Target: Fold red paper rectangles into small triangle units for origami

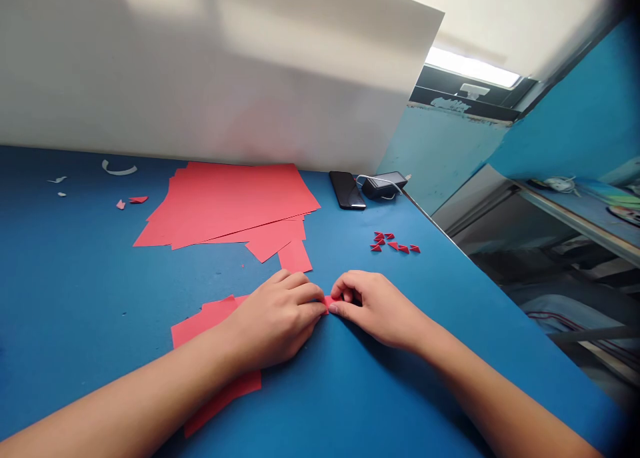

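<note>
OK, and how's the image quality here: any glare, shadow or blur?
Head view: bright strip blown out; light patches on the white panel; shadow beneath the right hand; shelf smeared toward the frame's right edge; upper-right corner dark.

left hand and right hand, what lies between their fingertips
In the head view, a small red paper piece lies between them, with the fingertips of both the left hand and right hand on it.
</note>
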